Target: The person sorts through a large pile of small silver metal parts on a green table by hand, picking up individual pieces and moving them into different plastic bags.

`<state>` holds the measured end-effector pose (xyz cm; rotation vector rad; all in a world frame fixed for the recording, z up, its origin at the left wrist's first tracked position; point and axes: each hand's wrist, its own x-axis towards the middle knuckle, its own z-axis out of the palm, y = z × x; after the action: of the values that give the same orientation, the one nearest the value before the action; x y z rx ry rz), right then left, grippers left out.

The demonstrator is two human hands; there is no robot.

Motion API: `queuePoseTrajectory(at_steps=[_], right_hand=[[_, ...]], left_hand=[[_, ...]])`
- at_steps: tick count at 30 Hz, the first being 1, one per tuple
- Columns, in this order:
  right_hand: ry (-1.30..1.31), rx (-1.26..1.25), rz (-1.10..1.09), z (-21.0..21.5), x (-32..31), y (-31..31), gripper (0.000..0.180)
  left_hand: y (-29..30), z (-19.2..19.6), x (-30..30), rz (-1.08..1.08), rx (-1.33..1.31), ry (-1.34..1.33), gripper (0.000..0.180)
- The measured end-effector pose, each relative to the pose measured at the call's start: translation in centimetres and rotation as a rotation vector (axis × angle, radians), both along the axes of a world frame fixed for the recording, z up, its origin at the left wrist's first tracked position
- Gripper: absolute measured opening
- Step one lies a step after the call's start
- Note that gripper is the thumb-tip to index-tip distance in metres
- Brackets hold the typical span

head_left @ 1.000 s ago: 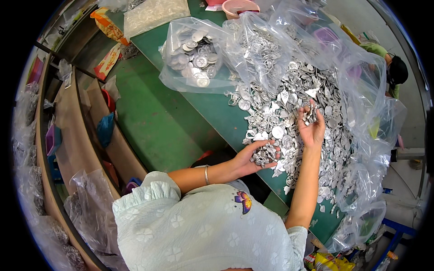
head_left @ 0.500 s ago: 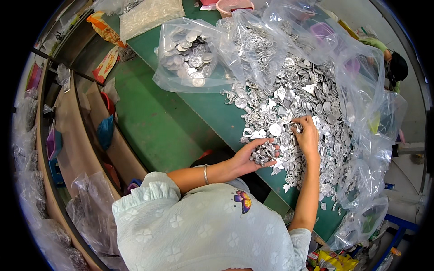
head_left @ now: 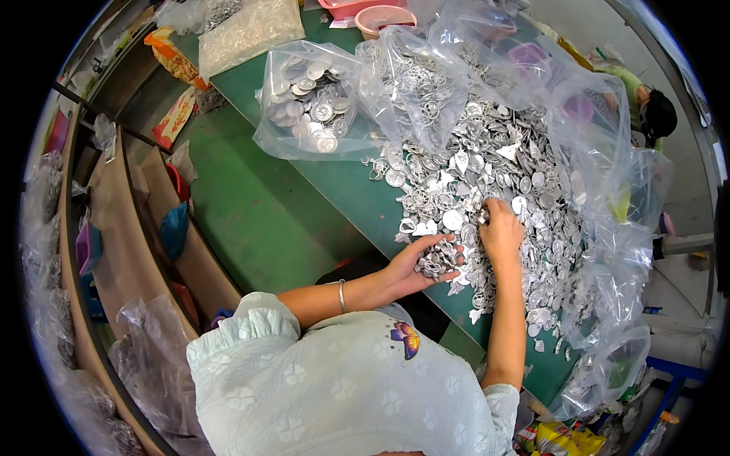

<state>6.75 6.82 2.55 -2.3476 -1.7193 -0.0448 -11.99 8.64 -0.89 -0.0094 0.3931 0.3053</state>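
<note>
One handful (head_left: 436, 258) of small silvery pieces is sitting in the left grip (head_left: 409, 273), which is cupping it palm-up, fingers curling around it, at the lower left edge of the heap (head_left: 465, 163). Over the heap's lower middle, the right grip (head_left: 502, 234) is turning its back upward and closing its fingertips on a few shiny bits (head_left: 484, 217); exactly how many, the fingers are hiding. The main mass of pieces is lying loose in the heap, mixing discs, rings and pendant shapes.

Each piece is probably handling light and stiff, with slick metal faces, while a full handful is likely weighing more and spilling easily. Thin loops are perhaps catching on one another. Pinching a solid rim between thumb and fingertip is looking like the surest hold, with a deep palm supporting the bulk.

Beneath the heap, the green surface (head_left: 334, 186) is showing along its left side. A disc bag (head_left: 322, 112) is standing at the heap's upper left, and a second clear bag (head_left: 414, 91) is slumping against its upper edge. Plastic film (head_left: 608, 190) is lining its right side. Beyond its top, a pink bowl (head_left: 384, 17) is resting; past its upper right, another person (head_left: 655, 114) is bending.
</note>
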Motion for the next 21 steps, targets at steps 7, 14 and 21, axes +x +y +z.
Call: queuePoseTrajectory(at_steps=[7,14,21], right_hand=[[0.106,0.196,-0.027,-1.9,1.2,-0.7,0.03],[0.035,0.158,-0.011,-1.8,1.1,0.2,0.019],[0.475,0.522,-0.097,-3.6,1.7,-0.1,0.017]], left_hand=[[-0.2,0.3,0.4,-0.018,0.016,0.005,0.025],[-0.6,0.3,0.6,-0.017,0.014,0.003,0.025],[-0.6,0.8,0.7,-0.013,0.002,0.006,0.025]])
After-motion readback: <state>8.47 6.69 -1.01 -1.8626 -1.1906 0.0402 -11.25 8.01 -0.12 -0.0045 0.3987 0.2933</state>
